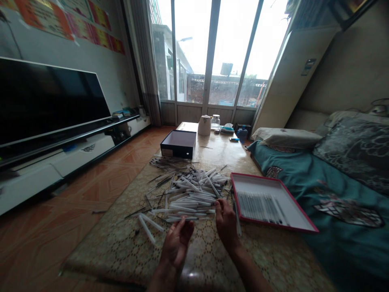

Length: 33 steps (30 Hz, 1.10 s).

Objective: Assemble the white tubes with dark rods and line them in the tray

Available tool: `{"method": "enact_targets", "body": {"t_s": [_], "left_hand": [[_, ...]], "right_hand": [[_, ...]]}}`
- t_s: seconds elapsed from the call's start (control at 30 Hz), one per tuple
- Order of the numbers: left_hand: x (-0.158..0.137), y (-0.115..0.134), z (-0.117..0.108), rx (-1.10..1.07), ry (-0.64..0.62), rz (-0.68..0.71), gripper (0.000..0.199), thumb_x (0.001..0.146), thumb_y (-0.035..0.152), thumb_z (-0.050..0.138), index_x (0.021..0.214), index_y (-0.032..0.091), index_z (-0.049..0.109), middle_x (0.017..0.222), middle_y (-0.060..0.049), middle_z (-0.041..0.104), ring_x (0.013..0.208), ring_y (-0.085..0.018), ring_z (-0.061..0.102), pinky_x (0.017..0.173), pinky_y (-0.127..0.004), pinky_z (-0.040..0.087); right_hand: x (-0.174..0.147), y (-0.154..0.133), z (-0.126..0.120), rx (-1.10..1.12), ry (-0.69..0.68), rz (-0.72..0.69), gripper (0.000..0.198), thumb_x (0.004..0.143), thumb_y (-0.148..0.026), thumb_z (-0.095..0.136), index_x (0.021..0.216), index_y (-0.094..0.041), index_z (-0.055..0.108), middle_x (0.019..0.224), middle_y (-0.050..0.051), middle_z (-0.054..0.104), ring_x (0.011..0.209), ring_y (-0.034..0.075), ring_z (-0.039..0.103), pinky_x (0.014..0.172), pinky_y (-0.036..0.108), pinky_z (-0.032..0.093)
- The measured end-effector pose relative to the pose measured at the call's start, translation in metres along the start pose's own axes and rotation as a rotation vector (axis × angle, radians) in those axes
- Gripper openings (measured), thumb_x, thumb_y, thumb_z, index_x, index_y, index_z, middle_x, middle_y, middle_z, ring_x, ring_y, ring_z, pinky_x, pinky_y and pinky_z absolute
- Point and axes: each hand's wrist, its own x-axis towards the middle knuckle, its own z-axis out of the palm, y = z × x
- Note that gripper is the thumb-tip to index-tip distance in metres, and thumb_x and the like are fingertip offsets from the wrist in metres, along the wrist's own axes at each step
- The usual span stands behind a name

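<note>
From my end I count two hands over one patterned surface (206,253), one heap of white tubes (194,190) too tangled to number, and two containers. Taking the heap as the clock's centre and the windows (193,48) as twelve, the left hand (178,235) is just past six, its fingers half curled at the near tubes; I can't tell whether they grip one. The right hand (225,215) is between four and five, fingers drawn together at the heap's edge; what they pinch, if anything, I can't make out.

Most near tubes lie with their long axis from nine to three; higher ones cross at all angles. Two loose tubes (147,230) splay at eight, one running eleven to five, the other ten to four. Inside the red-rimmed tray (258,184) at three, a close-set row of tubes (259,207) points eleven to five. The dark box (177,151) stands at eleven.

I see room to move between the hands and the near edge, and leftward to the slanting left edge.
</note>
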Motion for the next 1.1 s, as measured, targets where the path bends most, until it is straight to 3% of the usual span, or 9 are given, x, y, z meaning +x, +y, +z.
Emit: {"method": "enact_targets", "body": {"t_s": [0.2, 0.37, 0.63, 0.93, 1.1], "left_hand": [[0.000, 0.007, 0.002, -0.165, 0.026, -0.114, 0.023, 0.086, 0.001, 0.046, 0.071, 0.011, 0.060, 0.062, -0.006, 0.070, 0.057, -0.013, 0.068, 0.057, -0.023, 0.058], [0.005, 0.005, -0.004, -0.112, -0.001, -0.017, 0.022, 0.084, -0.001, 0.049, 0.072, 0.012, 0.060, 0.064, -0.005, 0.071, 0.058, -0.014, 0.069, 0.059, -0.025, 0.059], [0.016, 0.001, -0.023, 0.034, -0.053, 0.048, 0.019, 0.085, -0.002, 0.047, 0.085, 0.013, 0.059, 0.069, -0.005, 0.071, 0.062, -0.015, 0.070, 0.059, -0.026, 0.058], [0.025, -0.002, -0.032, 0.068, -0.083, 0.075, 0.020, 0.084, -0.002, 0.048, 0.088, 0.014, 0.059, 0.076, -0.005, 0.071, 0.067, -0.015, 0.070, 0.062, -0.028, 0.059], [0.028, -0.004, -0.035, 0.096, -0.075, 0.092, 0.021, 0.082, -0.002, 0.050, 0.090, 0.015, 0.060, 0.076, -0.004, 0.071, 0.067, -0.014, 0.070, 0.063, -0.026, 0.059]], "right_hand": [[0.000, 0.040, 0.008, -0.212, -0.140, -0.136, 0.022, 0.079, -0.008, 0.044, 0.082, -0.023, 0.059, 0.083, 0.006, 0.061, 0.079, 0.021, 0.061, 0.068, 0.029, 0.047], [-0.011, 0.049, 0.015, -0.253, -0.103, -0.182, 0.028, 0.076, -0.004, 0.043, 0.087, -0.024, 0.058, 0.082, 0.006, 0.061, 0.080, 0.022, 0.060, 0.068, 0.030, 0.047], [-0.011, 0.073, 0.003, -0.322, -0.089, -0.063, 0.029, 0.077, -0.004, 0.038, 0.090, -0.019, 0.059, 0.087, 0.008, 0.062, 0.083, 0.021, 0.060, 0.073, 0.030, 0.047], [0.047, 0.076, -0.003, -0.624, -0.206, -0.001, 0.034, 0.082, 0.001, 0.034, 0.093, -0.014, 0.062, 0.090, 0.008, 0.063, 0.084, 0.015, 0.059, 0.074, 0.022, 0.041], [0.093, 0.079, 0.003, -0.751, -0.239, -0.005, 0.028, 0.082, -0.002, 0.041, 0.085, -0.014, 0.066, 0.090, 0.012, 0.065, 0.089, 0.021, 0.056, 0.075, 0.028, 0.035]]}}
